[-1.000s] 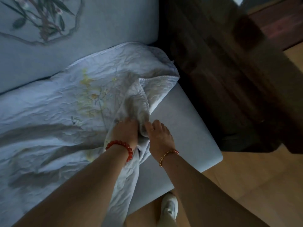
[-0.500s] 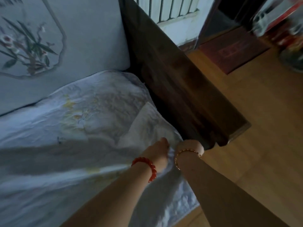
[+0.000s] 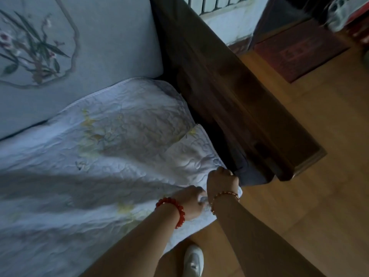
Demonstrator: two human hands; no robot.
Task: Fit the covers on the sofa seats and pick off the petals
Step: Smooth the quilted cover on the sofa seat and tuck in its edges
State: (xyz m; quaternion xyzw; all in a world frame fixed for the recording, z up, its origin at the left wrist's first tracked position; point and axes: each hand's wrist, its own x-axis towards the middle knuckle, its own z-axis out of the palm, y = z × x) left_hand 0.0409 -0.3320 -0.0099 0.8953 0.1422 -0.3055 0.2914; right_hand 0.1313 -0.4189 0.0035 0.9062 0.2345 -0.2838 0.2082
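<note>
Both fists closed on front right corner of cover (image 3: 119,156): right hand (image 3: 221,182) pinches edge against seat corner by wooden armrest (image 3: 239,100), left hand (image 3: 191,202) just beside, gripping hem for tension. Cover spread across seat, folded flap near armrest unflattened. No petals visible.

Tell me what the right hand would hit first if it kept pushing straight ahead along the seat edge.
Probably the dark wooden armrest. The right hand grips the quilted cover at the seat's front corner, knuckles aimed at the armrest's inner face. The grey seat cushion corner lies right beside it; depth is unclear.
</note>
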